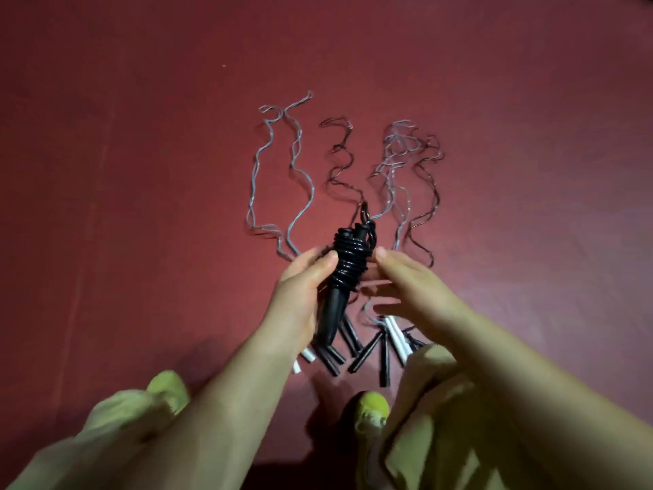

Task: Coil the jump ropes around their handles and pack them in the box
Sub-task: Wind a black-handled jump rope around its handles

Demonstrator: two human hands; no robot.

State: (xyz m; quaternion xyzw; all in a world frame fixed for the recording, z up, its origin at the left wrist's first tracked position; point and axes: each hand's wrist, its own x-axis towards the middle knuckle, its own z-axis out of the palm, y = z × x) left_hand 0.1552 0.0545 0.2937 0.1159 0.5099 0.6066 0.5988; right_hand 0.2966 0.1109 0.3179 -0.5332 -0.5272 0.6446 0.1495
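The left hand (300, 288) grips a pair of black handles (335, 309) held together above the floor (141, 171), thumb on the near side and fingers curled behind. The handles tilt, narrow ends pointing up and away, butt ends down toward the person. A black rope (348, 261) is wound in tight turns around the upper half of the handles; the lower half is bare. A short free length of this rope rises from the top of the coil and runs on to the floor beyond.

The right hand (399, 281) is at the right side of the coil, fingertips touching or nearly touching the turns. It is blurred, so whether it pinches the rope cannot be told.

On the red floor beyond the hands lie several uncoiled ropes in wavy lines: pale ropes (279, 178) at left, a dark rope (341, 153) in the middle, and mixed pale and dark ropes (410, 164) at right, overlapping one another. Their handles lie beneath the hands, near the person: black handles (364, 351) fanned out, white handles (397, 339) at right, and one white handle (307, 355) at left, partly hidden by the left wrist.

Both knees, in khaki trousers (441, 419), and two yellow-green shoes (371, 408) show at the bottom edge.
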